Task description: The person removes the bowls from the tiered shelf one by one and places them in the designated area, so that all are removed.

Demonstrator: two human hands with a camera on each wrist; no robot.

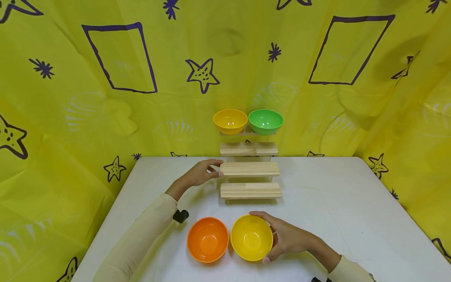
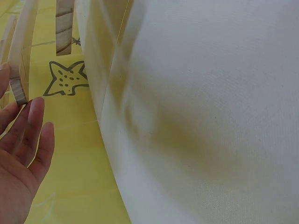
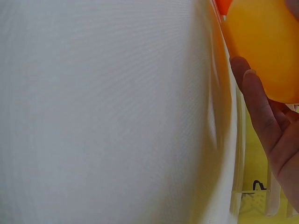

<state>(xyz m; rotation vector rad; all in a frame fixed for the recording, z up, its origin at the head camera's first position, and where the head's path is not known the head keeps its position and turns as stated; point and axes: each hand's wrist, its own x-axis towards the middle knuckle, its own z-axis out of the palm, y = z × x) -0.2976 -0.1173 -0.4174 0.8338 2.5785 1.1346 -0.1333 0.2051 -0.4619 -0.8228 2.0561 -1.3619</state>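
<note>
right fingers hold the yellow bowl mouth up.

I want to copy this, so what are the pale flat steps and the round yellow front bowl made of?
The pale, flat wooden steps look like smooth, matte wood: grain lines show. The round yellow front bowl is probably plastic, with an even colour and a soft shine.
</note>
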